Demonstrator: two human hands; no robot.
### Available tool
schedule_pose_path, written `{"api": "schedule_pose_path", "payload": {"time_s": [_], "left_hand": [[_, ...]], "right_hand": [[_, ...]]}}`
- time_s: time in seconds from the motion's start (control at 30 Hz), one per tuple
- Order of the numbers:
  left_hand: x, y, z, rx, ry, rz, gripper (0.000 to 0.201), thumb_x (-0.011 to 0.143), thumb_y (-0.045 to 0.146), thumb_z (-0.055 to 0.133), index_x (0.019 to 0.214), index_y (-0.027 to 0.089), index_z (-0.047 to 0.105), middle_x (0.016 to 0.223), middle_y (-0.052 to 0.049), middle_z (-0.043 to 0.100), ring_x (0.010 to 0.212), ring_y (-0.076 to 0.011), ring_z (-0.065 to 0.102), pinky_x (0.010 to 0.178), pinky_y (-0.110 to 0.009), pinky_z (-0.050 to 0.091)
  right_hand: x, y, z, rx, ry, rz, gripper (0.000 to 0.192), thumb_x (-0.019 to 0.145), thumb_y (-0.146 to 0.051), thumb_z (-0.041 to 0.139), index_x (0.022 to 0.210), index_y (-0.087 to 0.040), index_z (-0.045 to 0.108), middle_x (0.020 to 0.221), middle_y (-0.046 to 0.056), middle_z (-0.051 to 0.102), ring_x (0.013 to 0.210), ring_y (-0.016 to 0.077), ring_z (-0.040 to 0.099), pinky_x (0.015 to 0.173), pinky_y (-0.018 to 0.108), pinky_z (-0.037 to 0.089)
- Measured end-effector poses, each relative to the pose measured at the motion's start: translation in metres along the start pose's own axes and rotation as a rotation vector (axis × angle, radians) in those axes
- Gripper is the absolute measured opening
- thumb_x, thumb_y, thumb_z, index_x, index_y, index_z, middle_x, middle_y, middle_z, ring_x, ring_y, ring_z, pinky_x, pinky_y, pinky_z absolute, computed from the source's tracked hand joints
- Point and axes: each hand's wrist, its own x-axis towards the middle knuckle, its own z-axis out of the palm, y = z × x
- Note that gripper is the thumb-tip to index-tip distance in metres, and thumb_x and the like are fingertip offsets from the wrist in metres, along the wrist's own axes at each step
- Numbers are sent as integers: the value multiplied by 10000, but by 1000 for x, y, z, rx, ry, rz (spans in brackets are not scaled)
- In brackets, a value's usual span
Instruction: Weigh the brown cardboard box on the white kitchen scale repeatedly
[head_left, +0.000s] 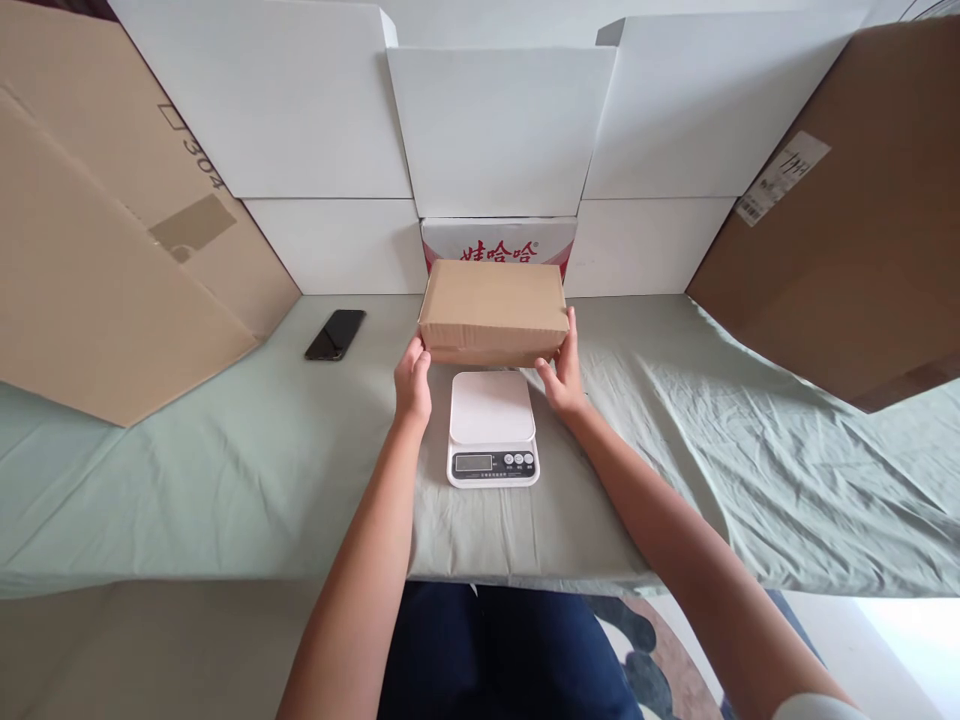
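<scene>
The head view showed, nearest to you, your two bare forearms reaching out over the counter (225,470), which was draped in a wrinkled pale green cloth. Between your wrists sat a small white kitchen scale (493,428), its display and buttons facing you and its platform bare.

Just beyond the scale, your left hand (412,385) and right hand (563,372) pressed against the two short ends of a closed brown cardboard box (491,312). The left fingers (421,352) curled onto the lower left corner; the right fingers (570,335) lay flat and upright along the right end. Both hands were clamped on the box from opposite sides, palms inward. The box lay behind the scale, near its far edge. You could not tell whether it rested on the cloth or hung slightly above it.

Judging by its look, the box was stiff corrugated board, dry and not slippery, with square edges that gave a sure hold. A two-sided squeeze low on the ends seemed right for it; its weight could not be read, though your hands showed no strain.

Farther left lay a dark phone (335,334), well apart from the box. Behind the box stood a red-lettered carton (499,246), flanked by white cartons (495,125) and large brown cardboard sheets (97,250).
</scene>
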Motion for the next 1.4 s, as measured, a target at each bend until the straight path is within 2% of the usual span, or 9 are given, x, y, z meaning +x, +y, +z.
{"api": "schedule_pose_path", "payload": {"time_s": [0.1, 0.2, 0.37, 0.47, 0.6, 0.73, 1.0, 1.23, 1.4], "left_hand": [[-18, 18, -3, 6, -64, 63, 572, 881, 567, 604, 1332, 222, 677, 1369, -121, 690, 1394, -319, 567, 1183, -410, 422], [-47, 31, -8, 22, -43, 79, 643, 882, 607, 597, 1381, 205, 647, 1405, -141, 668, 1423, -345, 542, 1189, -426, 416], [-98, 34, -27, 20, -56, 66, 691, 889, 612, 598, 1432, 185, 618, 1459, -166, 633, 1456, -363, 511, 1201, -452, 417], [-114, 34, -35, 21, -58, 58, 703, 893, 611, 587, 1452, 185, 603, 1456, -173, 636, 1447, -373, 521, 1186, -475, 440], [-117, 35, -36, 31, -30, 14, 722, 884, 626, 591, 1453, 181, 600, 1454, -174, 637, 1461, -376, 502, 1189, -481, 438], [-116, 34, -34, 37, -90, -23, 654, 928, 559, 583, 1471, 194, 580, 1464, -165, 631, 1454, -352, 513, 1189, -467, 434], [-120, 33, -38, 48, -78, -23, 644, 944, 523, 577, 1488, 178, 548, 1473, -166, 621, 1441, -342, 524, 1151, -446, 461], [-121, 29, -38, 31, -76, 5, 612, 959, 478, 581, 1502, 196, 543, 1484, -154, 618, 1429, -314, 543, 1164, -418, 445], [-121, 28, -39, 39, -59, 0, 632, 948, 493, 592, 1504, 195, 545, 1481, -157, 621, 1426, -322, 547, 1179, -442, 436]], "right_hand": [[-12, -13, -3, -34, 38, -37, 1080, 841, -723, 633, 1666, -336, 53, 1746, 44, 178, 1639, 347, 167, 1344, 596, 189], [-30, -28, -6, -7, 58, 3, 1088, 826, -734, 638, 1664, -324, 80, 1735, 58, 207, 1631, 363, 196, 1344, 602, 190], [-69, -50, -11, 69, 69, 73, 945, 887, -692, 580, 1651, -363, 133, 1723, 23, 260, 1630, 346, 214, 1339, 597, 218], [-86, -57, -13, 78, 23, 112, 920, 895, -670, 587, 1649, -390, 140, 1726, 12, 252, 1627, 346, 220, 1329, 600, 248], [-93, -58, -13, 65, -19, 99, 866, 933, -617, 565, 1647, -419, 118, 1733, 6, 206, 1616, 360, 227, 1305, 618, 283], [-91, -57, -13, 35, -18, 79, 770, 960, -579, 536, 1628, -428, 184, 1689, 28, 265, 1578, 362, 290, 1264, 613, 349], [-90, -53, -14, -54, -21, -5, 733, 962, -585, 525, 1604, -380, 237, 1598, 98, 343, 1464, 354, 408, 1136, 586, 483], [-86, -51, -15, -43, 2, 16, 695, 969, -581, 521, 1585, -391, 264, 1576, 97, 369, 1440, 343, 448, 1117, 566, 500], [-85, -48, -15, -49, 12, 36, 695, 970, -600, 507, 1584, -376, 271, 1583, 102, 382, 1448, 349, 456, 1129, 565, 496]]}}
